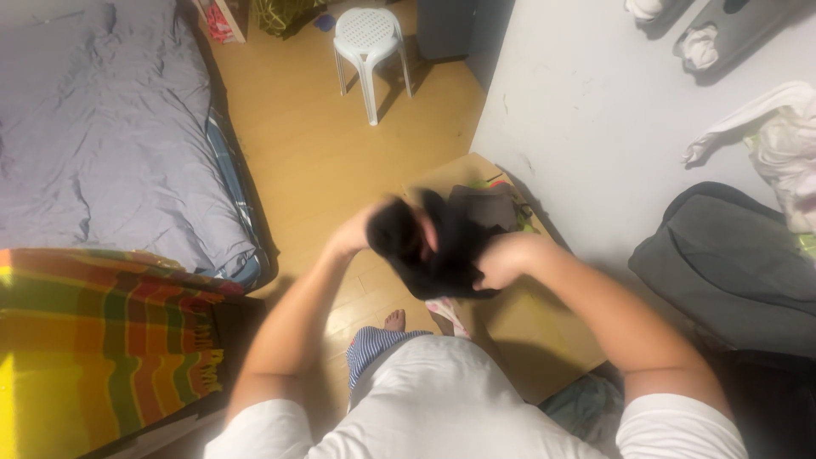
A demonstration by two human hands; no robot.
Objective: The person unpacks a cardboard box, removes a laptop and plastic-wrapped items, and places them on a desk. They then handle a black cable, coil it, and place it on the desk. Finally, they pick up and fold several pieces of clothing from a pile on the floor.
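Folding seems mid-step: we hold a black garment (pixel 442 246) bunched between left hand (pixel 361 229) and right hand (pixel 503 259), both gripping its edges; next, we judge, squaring it above the cardboard box (pixel 544 331).

Warm, dim indoor light, soft picture with motion blur

Both hands (pixel 501 259) and the black cloth (pixel 442 246) smear from movement; the stool (pixel 367 38) casts a shadow on the floor (pixel 314 144), the white wall (pixel 595 127) is brightest, and the edges bend wide.
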